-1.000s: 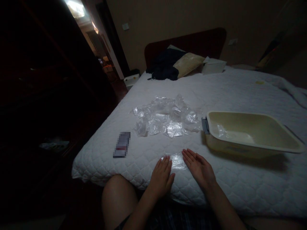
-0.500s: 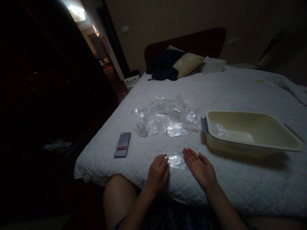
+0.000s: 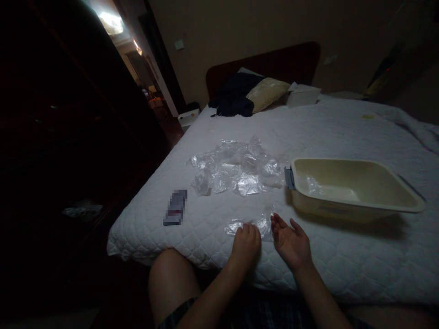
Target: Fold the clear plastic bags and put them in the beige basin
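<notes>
A clear, crinkled plastic bag (image 3: 236, 225) lies on the quilted bed near its front edge. My left hand (image 3: 247, 242) is over its middle, back upward, fingers bent and closed on the film; the fingertips and thumb are hidden. At the bag's right end, which stands up a little, my right hand (image 3: 292, 244) rests on its edge with the palm turned inward. Its fingers are slightly curved and the thumb is held apart; the fingertips touch or nearly touch the film.
Several clear plastic bags (image 3: 236, 167) lie spread beyond my hands. On the right stands a cream plastic tub (image 3: 356, 212) with grey handles and a bit of clear film inside. A pixelated flat item (image 3: 176, 208) lies on the left. Pillows (image 3: 269, 95) and a white box (image 3: 303, 96) are by the headboard.
My left hand has moved right from the bag's left end onto its middle. My right hand has shifted slightly right, its fingers more curved, and the bag's right end has risen.
</notes>
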`<state>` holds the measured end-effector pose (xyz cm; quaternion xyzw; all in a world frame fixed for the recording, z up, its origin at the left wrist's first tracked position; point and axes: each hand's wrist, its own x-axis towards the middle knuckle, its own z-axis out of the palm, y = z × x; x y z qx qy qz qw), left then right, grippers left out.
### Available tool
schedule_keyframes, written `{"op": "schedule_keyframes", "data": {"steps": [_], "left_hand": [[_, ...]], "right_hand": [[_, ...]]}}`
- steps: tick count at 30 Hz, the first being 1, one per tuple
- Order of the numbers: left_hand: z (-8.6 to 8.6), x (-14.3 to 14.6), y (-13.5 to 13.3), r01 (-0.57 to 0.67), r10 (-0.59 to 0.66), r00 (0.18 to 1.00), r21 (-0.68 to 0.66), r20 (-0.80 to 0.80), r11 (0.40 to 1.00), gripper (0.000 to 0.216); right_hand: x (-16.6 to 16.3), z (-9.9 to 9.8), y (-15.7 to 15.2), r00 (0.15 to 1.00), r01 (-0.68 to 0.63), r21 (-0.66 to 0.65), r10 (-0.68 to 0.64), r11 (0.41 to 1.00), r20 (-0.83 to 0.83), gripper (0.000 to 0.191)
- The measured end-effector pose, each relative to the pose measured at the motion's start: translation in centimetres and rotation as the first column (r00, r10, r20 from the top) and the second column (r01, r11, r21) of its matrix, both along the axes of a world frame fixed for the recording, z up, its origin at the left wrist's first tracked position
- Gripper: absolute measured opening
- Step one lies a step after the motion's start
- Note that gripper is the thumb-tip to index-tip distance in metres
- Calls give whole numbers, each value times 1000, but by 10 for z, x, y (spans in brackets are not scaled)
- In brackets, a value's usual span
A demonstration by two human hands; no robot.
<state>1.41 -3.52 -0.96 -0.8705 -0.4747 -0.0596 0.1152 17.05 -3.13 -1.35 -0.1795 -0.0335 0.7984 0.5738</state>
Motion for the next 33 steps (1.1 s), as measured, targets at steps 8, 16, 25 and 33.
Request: {"op": "schedule_keyframes", "data": {"steps": [8,16,25,33], "left_hand": [[10,-23,8,-47,54,959,-31,278,998,26],[34,-48,23,128,527,26,-525,850,841,14],[29,-44,32,504,723,-338,-532,603,680,25],[-3,-40,39,457,725,-374,-565,579,687,27]], "right_hand": [[7,-1,-4,999,0,-11,1,1000,45,27],[3,4,10,984,46,25,-50,999,174,24],[-29,22,39,799,-263,134,138,955,585,30],[-29,5,46,832,-225,102,136,969,537,26]]}}
